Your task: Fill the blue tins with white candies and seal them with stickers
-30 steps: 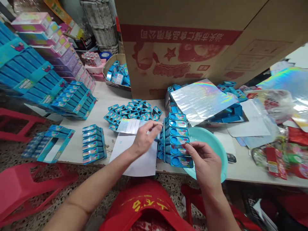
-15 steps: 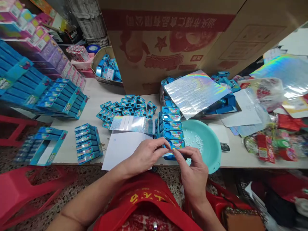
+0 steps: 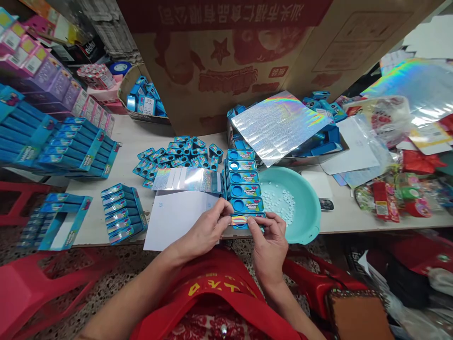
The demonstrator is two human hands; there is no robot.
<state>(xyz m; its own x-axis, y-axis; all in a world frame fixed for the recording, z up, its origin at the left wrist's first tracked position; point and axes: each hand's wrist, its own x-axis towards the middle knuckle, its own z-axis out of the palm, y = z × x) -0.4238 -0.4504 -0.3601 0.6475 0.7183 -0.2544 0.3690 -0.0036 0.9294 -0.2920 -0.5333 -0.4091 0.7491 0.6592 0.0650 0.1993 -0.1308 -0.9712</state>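
A small shiny strip (image 3: 239,220) is stretched between my two hands, over the nearest blue tin of a column of tins (image 3: 244,191) near the table's front edge. My left hand (image 3: 208,225) pinches the strip's left end. My right hand (image 3: 269,241) has its fingers closed on the right end, with the thumb on top. White paper (image 3: 177,217) lies left of the column, with a silvery sticker sheet (image 3: 189,180) across its top. Right of the column stands a turquoise basin (image 3: 307,208) with small white pieces in it.
Loose blue tins (image 3: 180,153) are heaped behind the paper. Filled blue display boxes (image 3: 122,215) stand at the left. A large cardboard carton (image 3: 226,61) rises at the back. Plastic-wrapped items (image 3: 385,203) lie at the right, and a red stool (image 3: 31,283) stands at lower left.
My hands have moved slightly left and apart, and the strip between them now shows flat over the nearest tin. The whole view has shifted slightly.
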